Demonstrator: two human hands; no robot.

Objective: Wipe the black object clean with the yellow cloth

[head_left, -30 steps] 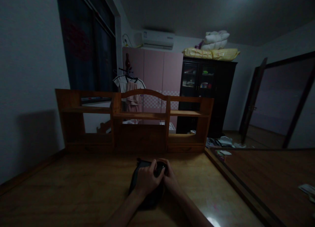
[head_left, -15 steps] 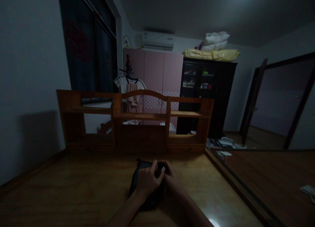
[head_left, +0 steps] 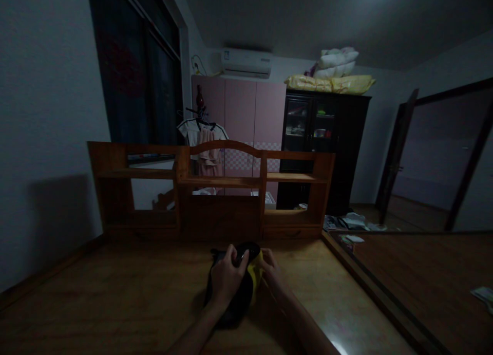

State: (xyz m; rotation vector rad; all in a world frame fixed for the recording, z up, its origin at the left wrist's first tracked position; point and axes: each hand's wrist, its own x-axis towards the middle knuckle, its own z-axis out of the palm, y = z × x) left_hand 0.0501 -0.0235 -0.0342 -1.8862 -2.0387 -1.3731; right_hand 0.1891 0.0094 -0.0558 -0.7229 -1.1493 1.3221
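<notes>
Your left hand (head_left: 224, 280): grip clenched on the upper part of the bag. Your right hand (head_left: 272, 274): grip pinching the yellow part (head_left: 254, 275) at the bag's right side. Bag (head_left: 242, 299), black: between your hands, on the surface (head_left: 115, 288), near its middle. Shelf (head_left: 219, 216), wooden, three sections: at the surface's far edge, beyond your hands. Behind it: hanging clothes (head_left: 191, 131); wardrobe (head_left: 241, 108), pink; cabinet (head_left: 348, 144), dark, beside the wardrobe. Above the wardrobe: air conditioner (head_left: 246, 63), white.
</notes>
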